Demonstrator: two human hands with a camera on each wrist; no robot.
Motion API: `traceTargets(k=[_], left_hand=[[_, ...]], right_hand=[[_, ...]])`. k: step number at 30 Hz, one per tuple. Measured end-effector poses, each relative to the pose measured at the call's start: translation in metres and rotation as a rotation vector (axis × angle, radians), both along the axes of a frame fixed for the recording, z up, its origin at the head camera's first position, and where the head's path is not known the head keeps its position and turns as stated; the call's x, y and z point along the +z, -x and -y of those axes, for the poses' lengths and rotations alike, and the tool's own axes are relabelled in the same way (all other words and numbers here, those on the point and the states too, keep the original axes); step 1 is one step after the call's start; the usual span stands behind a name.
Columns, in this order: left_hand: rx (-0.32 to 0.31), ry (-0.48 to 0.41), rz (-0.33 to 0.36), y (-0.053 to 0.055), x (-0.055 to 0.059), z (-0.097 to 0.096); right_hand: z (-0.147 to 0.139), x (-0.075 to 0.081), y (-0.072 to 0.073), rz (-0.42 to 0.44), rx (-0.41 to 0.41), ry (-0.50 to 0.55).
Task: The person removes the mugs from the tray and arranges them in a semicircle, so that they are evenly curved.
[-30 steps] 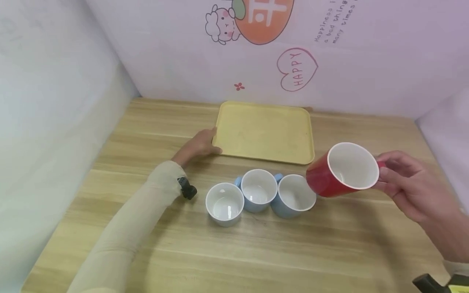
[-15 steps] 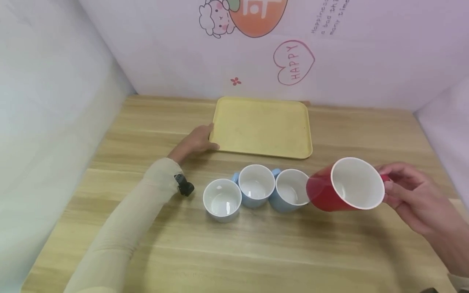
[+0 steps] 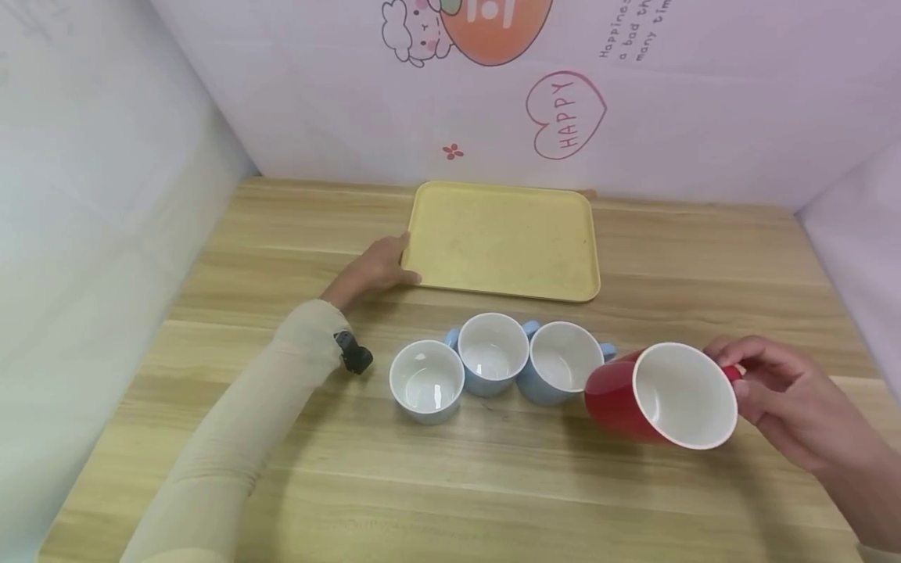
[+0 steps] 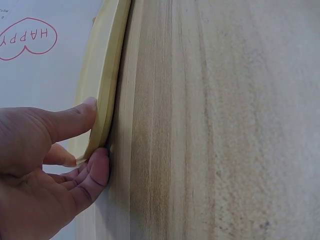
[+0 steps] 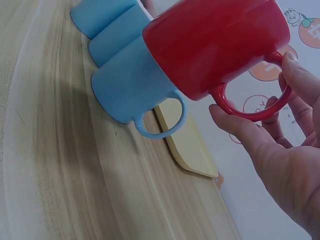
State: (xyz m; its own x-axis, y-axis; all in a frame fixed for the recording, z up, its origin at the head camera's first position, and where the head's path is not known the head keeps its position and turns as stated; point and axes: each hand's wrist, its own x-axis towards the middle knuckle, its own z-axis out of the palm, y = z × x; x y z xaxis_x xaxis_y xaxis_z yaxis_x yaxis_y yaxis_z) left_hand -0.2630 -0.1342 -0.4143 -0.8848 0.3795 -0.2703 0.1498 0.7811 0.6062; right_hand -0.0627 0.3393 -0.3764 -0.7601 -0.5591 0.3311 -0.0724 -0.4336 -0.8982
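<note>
My right hand (image 3: 802, 403) grips a red mug (image 3: 619, 403) by its handle, white inside, tilted and held above the table at the right of the head view. Left of it three light blue mugs stand upright in a row: the right one (image 3: 565, 356), the middle one (image 3: 493, 348) and the left one (image 3: 427, 379). At the tray's near left corner, my left hand (image 3: 376, 266) holds the yellow tray (image 3: 503, 238). In the left wrist view its thumb lies on the tray rim (image 4: 104, 100) and other fingers reach under the corner.
The wooden table (image 3: 457, 493) runs back to a white wall sheet (image 3: 317, 94) with printed drawings, just behind the tray. White sheets also hang at the left (image 3: 91, 195) and right. A black wrist strap piece (image 3: 354, 353) sits on the left sleeve.
The red mug in my right hand has come down in the view, toward me, uncovering the right blue mug's handle. My left hand stays at the tray corner. The head view has shifted slightly.
</note>
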Motion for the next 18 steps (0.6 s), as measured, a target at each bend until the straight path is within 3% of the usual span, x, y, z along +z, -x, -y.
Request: traceTargets(k=[10,18], left_hand=[[-0.001,-0.010,-0.006,0.000,-0.001,0.001],[-0.002,-0.016,-0.006,0.001,-0.003,0.001]], right_hand=[[0.002,-0.002,-0.008,-0.062,0.063,0.008],[-0.004,-0.021,-0.014,-0.007,0.038,-0.064]])
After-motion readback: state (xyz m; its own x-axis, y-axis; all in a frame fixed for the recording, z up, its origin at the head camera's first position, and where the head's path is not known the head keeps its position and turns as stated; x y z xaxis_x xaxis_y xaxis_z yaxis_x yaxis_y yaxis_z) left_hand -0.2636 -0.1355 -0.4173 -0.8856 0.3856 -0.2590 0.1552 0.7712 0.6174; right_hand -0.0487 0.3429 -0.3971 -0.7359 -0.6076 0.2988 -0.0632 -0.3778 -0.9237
